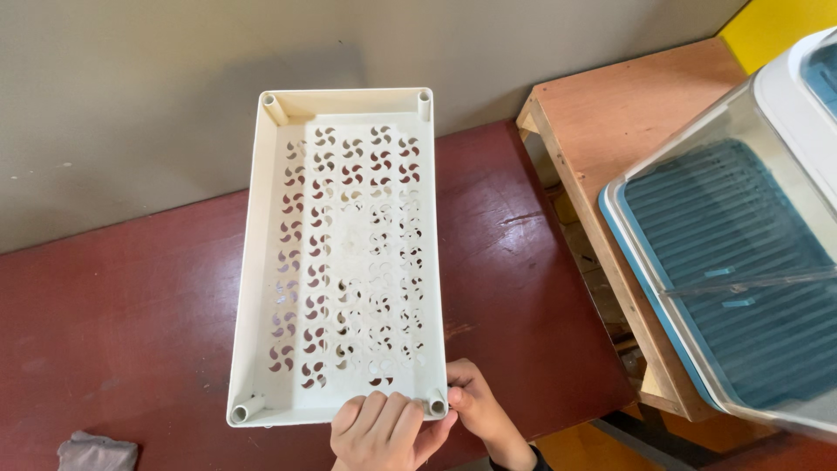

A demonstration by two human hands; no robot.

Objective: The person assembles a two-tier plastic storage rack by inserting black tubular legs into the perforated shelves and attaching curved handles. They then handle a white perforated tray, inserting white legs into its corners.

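White perforated tray point(340, 262) lies flat on the dark red desk point(131, 305), bare desk either side. Both hands grip its near rim: left hand point(384, 432) fingers curled over, right hand point(475, 406) pinching the corner.

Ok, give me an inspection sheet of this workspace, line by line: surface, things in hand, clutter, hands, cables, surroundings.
Surface: dark red table, worn, scuffed patches.
Job's things: white perforated plastic tray, rectangular, held at its near edge, socket posts in its four corners.
Clutter: grey cloth at the near left table edge.
Hands: left hand with fingers over the tray's near rim; right hand pinching the near right corner.
Cables: nothing seen.
Surroundings: grey wall behind; wooden stand to the right carrying a clear-lidded container with a blue ribbed base; yellow surface in the top right corner.
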